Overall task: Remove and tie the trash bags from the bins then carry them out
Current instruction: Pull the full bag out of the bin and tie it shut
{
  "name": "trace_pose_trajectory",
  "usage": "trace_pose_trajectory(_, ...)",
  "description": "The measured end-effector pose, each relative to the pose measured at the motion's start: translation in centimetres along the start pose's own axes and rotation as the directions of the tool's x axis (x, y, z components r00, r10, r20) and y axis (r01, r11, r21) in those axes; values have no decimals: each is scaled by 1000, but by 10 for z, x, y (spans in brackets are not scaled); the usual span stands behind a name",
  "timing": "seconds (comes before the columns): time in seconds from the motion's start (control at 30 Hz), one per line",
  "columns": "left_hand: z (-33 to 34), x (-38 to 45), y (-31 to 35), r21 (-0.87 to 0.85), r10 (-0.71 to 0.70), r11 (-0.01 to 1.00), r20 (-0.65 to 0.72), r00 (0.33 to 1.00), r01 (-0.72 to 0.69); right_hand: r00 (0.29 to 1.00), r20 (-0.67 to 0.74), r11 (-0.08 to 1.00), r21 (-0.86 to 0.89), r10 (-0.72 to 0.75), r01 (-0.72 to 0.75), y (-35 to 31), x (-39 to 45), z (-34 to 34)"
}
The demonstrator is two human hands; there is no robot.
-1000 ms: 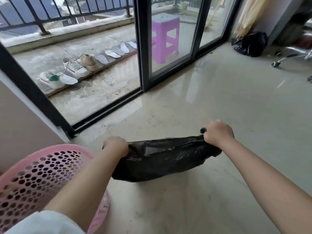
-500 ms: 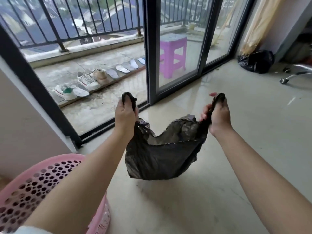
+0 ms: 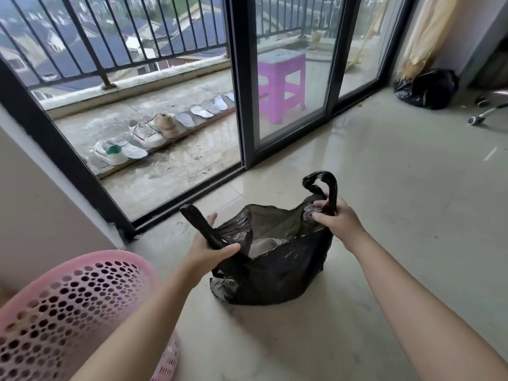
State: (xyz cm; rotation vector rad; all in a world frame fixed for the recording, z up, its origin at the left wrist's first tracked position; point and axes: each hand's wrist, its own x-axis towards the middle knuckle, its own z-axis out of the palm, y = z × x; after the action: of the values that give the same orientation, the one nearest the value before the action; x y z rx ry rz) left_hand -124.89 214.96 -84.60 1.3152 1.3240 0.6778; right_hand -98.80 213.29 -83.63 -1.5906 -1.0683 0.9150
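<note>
A black trash bag (image 3: 277, 273) rests on the shiny floor in front of me, its mouth open and some rubbish showing inside. My left hand (image 3: 209, 248) grips the bag's left handle, which sticks up and to the left. My right hand (image 3: 338, 218) grips the right handle, whose loop stands above my fingers. The pink perforated bin (image 3: 63, 301) stands at the lower left, beside my left forearm; its inside is hardly visible.
A second, tied black bag (image 3: 428, 88) lies by the curtain at the far right. A chair's wheeled leg (image 3: 483, 114) reaches in from the right. A sliding glass door (image 3: 286, 78) leads to a balcony with shoes (image 3: 145, 133) and a purple stool (image 3: 281, 81).
The bag was held stretched between my hands, then lifted by both handles. Now it is set down on the floor with the handles still gripped and its mouth slack.
</note>
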Motion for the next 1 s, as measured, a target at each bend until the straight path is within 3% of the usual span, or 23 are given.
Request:
trace_pose_trajectory(0.1,16,5,2,41,49,998,-77,996,-46,998,-63,999,-41,29,-31,7,6,-4)
trace_pose_trajectory(0.2,33,12,13,-178,49,981,-142,989,-74,999,-31,999,-36,29,-30,7,11,-3)
trace_pose_trajectory(0.3,46,11,26,-507,-51,861,-165,985,-40,997,60,961,-276,42,-24,9,13,3)
trace_pose_trajectory(0.37,50,13,26,-610,-80,791,-178,981,-47,995,81,905,-426,54,-14,10,13,10)
trace_pose_trajectory(0.43,54,13,24,-641,-53,762,-200,978,-90,999,36,889,-458,4,13,14,16,14)
trace_pose_trajectory(0.47,55,15,21,-634,-27,763,-231,973,-129,1000,22,916,-401,-8,16,17,19,15)
trace_pose_trajectory(0.53,54,17,16,-550,45,806,-313,949,-220,999,4,998,-39,49,-49,21,22,15)
trace_pose_trajectory(0.6,51,19,12,-427,74,880,-307,949,-207,991,20,927,352,133,-132,19,20,14)
trace_pose_trajectory(0.63,48,19,10,-353,64,921,-287,956,-167,988,20,872,469,151,-143,17,20,13)
trace_pose_trajectory(0.73,41,23,3,-276,-11,958,-298,954,-76,984,-17,748,652,177,-123,15,19,6)
trace_pose_trajectory(0.8,37,26,4,-454,-132,890,-345,929,-42,977,-1,701,697,212,-151,16,16,3)
trace_pose_trajectory(0.87,31,28,6,-707,-239,702,-348,907,-86,963,10,672,714,268,-195,20,14,4)
trace_pose_trajectory(0.93,28,28,5,-830,-228,538,-310,923,-146,943,-31,628,754,330,-195,24,15,5)
trace_pose_trajectory(1.0,29,25,2,-834,-170,536,-258,951,-130,926,-59,551,817,373,-170,25,19,5)
